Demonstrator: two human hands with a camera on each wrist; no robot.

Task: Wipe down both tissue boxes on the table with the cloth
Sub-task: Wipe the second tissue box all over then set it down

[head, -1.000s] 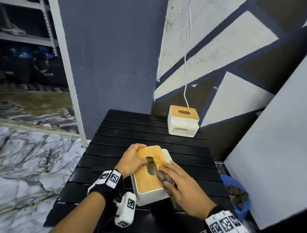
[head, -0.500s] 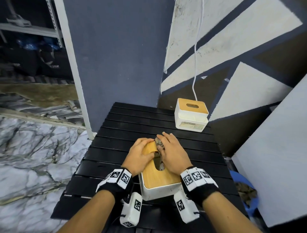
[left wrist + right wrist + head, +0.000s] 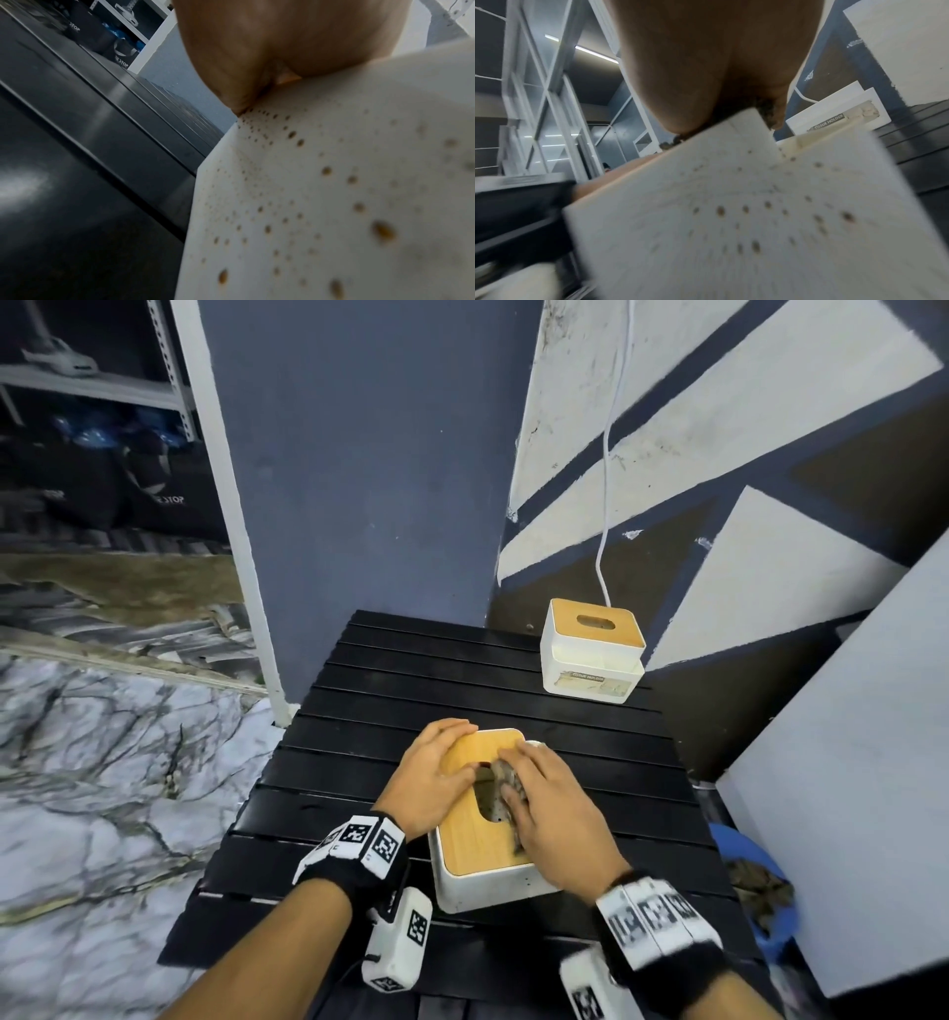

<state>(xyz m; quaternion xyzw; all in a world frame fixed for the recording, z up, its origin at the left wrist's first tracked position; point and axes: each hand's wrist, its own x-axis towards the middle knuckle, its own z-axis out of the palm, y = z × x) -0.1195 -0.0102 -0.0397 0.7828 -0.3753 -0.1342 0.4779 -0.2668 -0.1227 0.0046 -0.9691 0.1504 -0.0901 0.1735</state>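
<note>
The near tissue box [image 3: 477, 845], white with a wooden lid, stands on the black slatted table [image 3: 411, 690]. My left hand [image 3: 436, 778] lies over the lid's left edge, its fingers reaching the far corner. My right hand [image 3: 549, 803] presses a grey cloth [image 3: 503, 775] flat on the lid beside the slot, fingers straight. In the wrist views, each palm [image 3: 282, 40] [image 3: 718, 71] sits on top of the box. Its white sides [image 3: 334, 182] [image 3: 731, 223] carry brown specks. The cloth [image 3: 765, 109] shows under the right palm. The second tissue box [image 3: 590, 654] [image 3: 834, 109] stands untouched at the table's far right corner.
A white cable [image 3: 608, 480] hangs down the wall behind the far box. On the floor to the right are a blue basin [image 3: 770, 932] holding a dark rag and a leaning white board [image 3: 847, 762]. Marble floor lies to the left of the table.
My right hand slid the cloth from the lid's near right part to its far end, then back to the middle by the slot. The left hand stayed on the lid's left side.
</note>
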